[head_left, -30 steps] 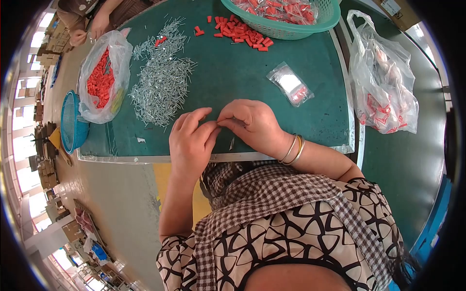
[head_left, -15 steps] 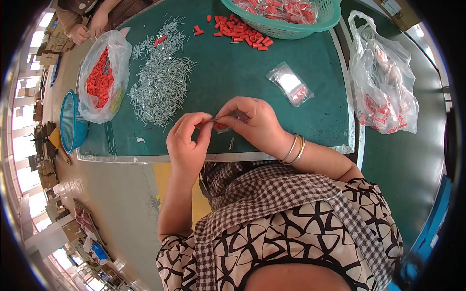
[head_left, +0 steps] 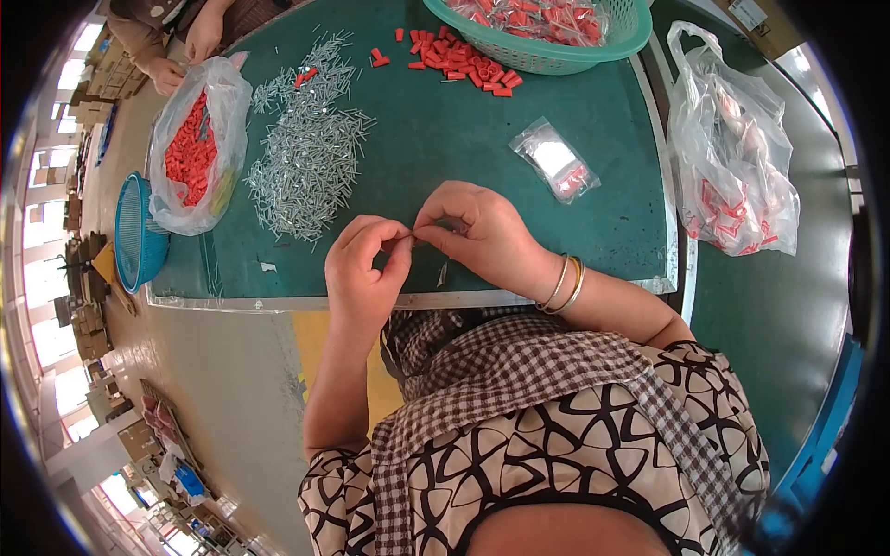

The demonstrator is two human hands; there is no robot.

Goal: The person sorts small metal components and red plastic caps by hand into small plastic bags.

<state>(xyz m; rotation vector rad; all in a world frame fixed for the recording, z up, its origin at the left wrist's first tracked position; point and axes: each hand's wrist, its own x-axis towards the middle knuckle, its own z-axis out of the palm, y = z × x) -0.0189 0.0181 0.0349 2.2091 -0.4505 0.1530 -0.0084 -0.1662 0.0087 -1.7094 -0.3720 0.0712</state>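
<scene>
- I am pinching a thin metal nail (head_left: 400,239) between thumb and forefinger of my left hand (head_left: 363,269); its tip is pointing at my right hand (head_left: 477,232).
- My right hand is pinching something small and clear, probably a packet mouth; I cannot tell for certain.
- Since half a second ago my hands are sitting closer together, fingertips almost touching over the mat's near edge: I judge the nail is going in.
- The green mat (head_left: 445,148) is looking matte and flat.
- A loose heap of bright steel nails (head_left: 306,162) is lying left of centre.
- Glossy red plastic caps (head_left: 454,57) are lying scattered by the teal mesh basket (head_left: 556,56).
- A filled clear packet (head_left: 556,167) is lying just beyond my right hand.
</scene>
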